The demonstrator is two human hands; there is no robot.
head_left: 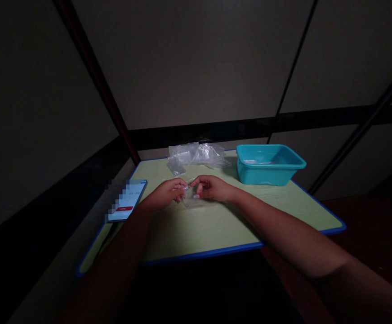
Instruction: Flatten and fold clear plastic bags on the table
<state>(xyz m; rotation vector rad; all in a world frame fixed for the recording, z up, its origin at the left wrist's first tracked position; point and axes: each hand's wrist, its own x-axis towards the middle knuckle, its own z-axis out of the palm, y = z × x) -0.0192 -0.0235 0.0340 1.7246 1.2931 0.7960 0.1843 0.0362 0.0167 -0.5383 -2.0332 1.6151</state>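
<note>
A clear plastic bag [201,203] lies on the middle of the table, under and between my two hands; its outline is faint in the dim light. My left hand [169,192] is closed, its thumb and fingers pinched at the bag's left side. Close beside it, my right hand [212,187] has curled fingers at the bag's upper edge, the index fingertip nearly meeting the left fingers. Exactly what sits between the fingertips is too small to make out fully.
The pale table [202,238] has a blue edge. Clear plastic bags [199,154] lie piled at the back. A turquoise basin [265,174] with some clear plastic inside stands back right. At the left edge rests a lit phone or tablet [128,200]. Panelled walls [196,63] rise behind.
</note>
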